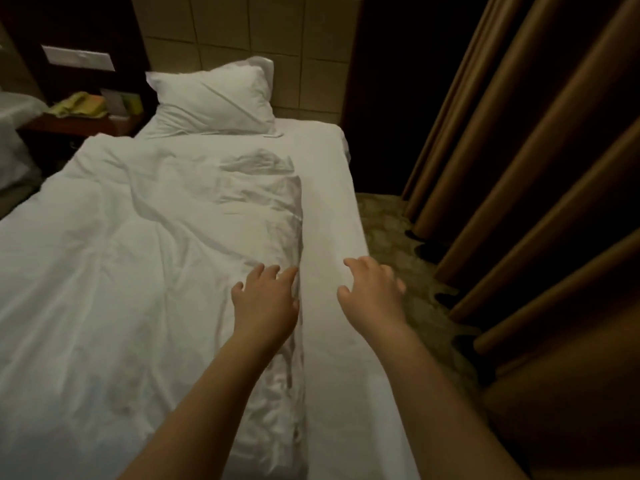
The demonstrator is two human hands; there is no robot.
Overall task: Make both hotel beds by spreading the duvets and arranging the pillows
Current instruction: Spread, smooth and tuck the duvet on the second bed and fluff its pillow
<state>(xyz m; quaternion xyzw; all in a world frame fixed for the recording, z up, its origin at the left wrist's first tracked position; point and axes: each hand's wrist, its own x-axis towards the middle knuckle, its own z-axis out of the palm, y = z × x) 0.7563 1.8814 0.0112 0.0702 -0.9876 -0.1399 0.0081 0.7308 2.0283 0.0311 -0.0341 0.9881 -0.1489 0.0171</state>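
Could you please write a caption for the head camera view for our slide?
Open left hand at the rumpled duvet edge, open right hand over bare sheet; pillow against the headboard.

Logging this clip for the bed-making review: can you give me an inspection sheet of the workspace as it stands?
Surface: bed sheet bare along the bed's right side.
Job's things: duvet wrinkled, covering the left and middle of the bed, its right edge bunched; one pillow at the head, by the headboard.
Clutter: yellowish object, perhaps a telephone, on the nightstand.
Hands: left hand open, fingers spread at the duvet's right edge; right hand open over the bare sheet; contact cannot be told.
Cables: nothing seen.
Surroundings: brown curtains on the right, patterned carpet, part of a second bed at far left.
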